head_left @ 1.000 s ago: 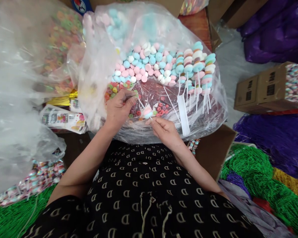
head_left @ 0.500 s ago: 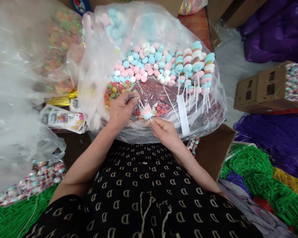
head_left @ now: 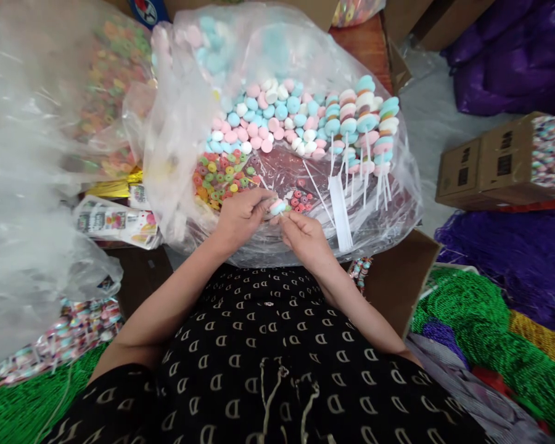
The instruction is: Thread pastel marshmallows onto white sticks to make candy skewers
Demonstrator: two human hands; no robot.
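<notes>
at the far left a big cloudy plastic bag [head_left: 32, 185] fills the edge of the view, with coloured ring sweets dimly showing through its upper part, and below it lie printed packets [head_left: 115, 221] and a strip of green beads [head_left: 23, 401]. next comes the clear plastic sheet [head_left: 185, 123] that lines an open box, and on it a heap of small bright candy rings [head_left: 219, 177] in red, orange, yellow and green. the left hand [head_left: 240, 216] sits just below that heap, its fingers curled in and its thumb and forefinger pinched on the left side of a small stack of pastel candies [head_left: 277, 206] (pink, white and blue, as far as it shows). the right hand [head_left: 305, 237] meets it from the other side, fingertips pressed together on the stack's right end; whether a stick runs through it there cannot be told, as the fingers cover it. the two hands almost touch, low at the front of the sheet. behind them spreads a pile of loose pastel discs [head_left: 268, 120], and to the right of that a row of finished candy skewers [head_left: 365, 129] lies with white sticks pointing toward the person, beside a bundle of bare white sticks [head_left: 341, 213]. further right stand a cardboard box [head_left: 485, 163] and purple beads [head_left: 513, 259].
</notes>
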